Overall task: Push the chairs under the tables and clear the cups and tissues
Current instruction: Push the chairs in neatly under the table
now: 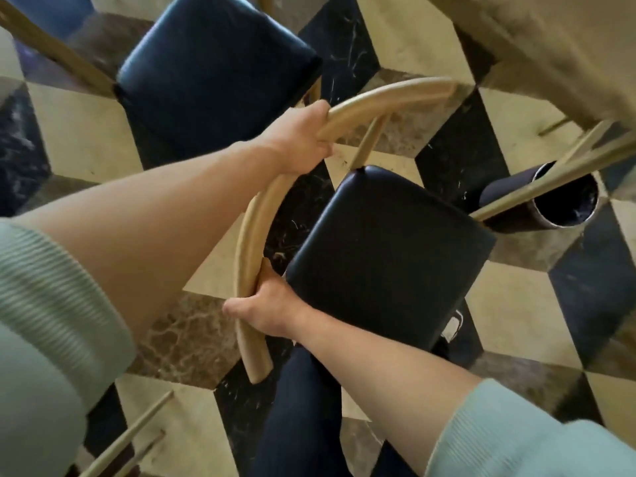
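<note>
Both bare forearms reach forward and down from pale green ribbed sleeves (51, 294). The left hand (296, 139) is curled around the upper stretch of a curved, light tan wooden backrest rail (254, 218), fingers wrapped over it. The right hand (265, 311) clamps the lower stretch of the same rail, thumb on its outer side, fingers hidden behind the rail.

The rail belongs to a wooden chair with a black padded square seat (389, 256), which stands on a floor of cream, black and brown marble tiles (509, 297). Its seat points toward a tan worktop (550, 53) at the upper right, whose near edge lies just beyond the chair. A second chair with a dark blue-black cushioned seat (213, 70) stands near, at upper left. A dark cylindrical bin (537, 201) sits under the worktop's slanted leg. The person's dark trouser leg (303, 407) shows below the rail.
</note>
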`<action>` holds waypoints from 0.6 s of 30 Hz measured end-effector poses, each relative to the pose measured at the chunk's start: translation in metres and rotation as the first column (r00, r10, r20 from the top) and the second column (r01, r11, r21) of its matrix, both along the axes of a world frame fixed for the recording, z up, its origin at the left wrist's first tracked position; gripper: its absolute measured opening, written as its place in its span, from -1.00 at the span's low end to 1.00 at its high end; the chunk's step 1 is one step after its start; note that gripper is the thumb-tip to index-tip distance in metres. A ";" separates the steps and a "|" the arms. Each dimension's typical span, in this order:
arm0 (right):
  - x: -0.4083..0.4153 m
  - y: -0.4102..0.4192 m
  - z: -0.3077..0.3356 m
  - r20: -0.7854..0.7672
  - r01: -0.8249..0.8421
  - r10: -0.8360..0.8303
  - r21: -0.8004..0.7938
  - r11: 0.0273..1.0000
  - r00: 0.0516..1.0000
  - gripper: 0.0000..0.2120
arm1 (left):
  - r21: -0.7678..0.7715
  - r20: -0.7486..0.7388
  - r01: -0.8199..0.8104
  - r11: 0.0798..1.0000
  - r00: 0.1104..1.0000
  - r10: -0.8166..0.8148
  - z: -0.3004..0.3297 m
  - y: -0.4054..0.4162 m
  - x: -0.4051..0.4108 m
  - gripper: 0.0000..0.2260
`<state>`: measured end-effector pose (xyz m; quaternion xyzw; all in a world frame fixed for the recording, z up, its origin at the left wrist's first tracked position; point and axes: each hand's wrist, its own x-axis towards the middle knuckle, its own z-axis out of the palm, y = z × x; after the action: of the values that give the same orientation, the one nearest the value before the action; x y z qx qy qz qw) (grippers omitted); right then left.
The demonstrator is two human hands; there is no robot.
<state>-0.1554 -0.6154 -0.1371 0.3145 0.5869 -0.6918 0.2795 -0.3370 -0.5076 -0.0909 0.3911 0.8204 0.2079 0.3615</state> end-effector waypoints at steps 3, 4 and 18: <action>0.001 0.006 0.001 0.012 -0.083 0.083 -0.006 0.997 0.996 -0.29 | 0.007 0.016 -0.115 0.993 0.993 0.115 0.005 -0.013 -0.010 -0.75; 0.003 0.010 0.003 0.018 -0.108 0.108 -0.001 0.994 0.994 -0.29 | 0.007 0.025 -0.157 0.988 0.987 0.157 0.006 -0.017 -0.012 -0.75; 0.075 0.198 0.030 0.054 -0.503 0.507 0.251 0.827 0.860 -0.55 | -0.149 0.017 -0.642 0.752 0.759 0.651 0.011 0.000 0.010 -0.60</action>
<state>-0.0805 -0.4170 -0.1074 0.1765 0.7356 -0.5135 0.4049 -0.3272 -0.5076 -0.0801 0.0512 0.9043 0.2774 0.3205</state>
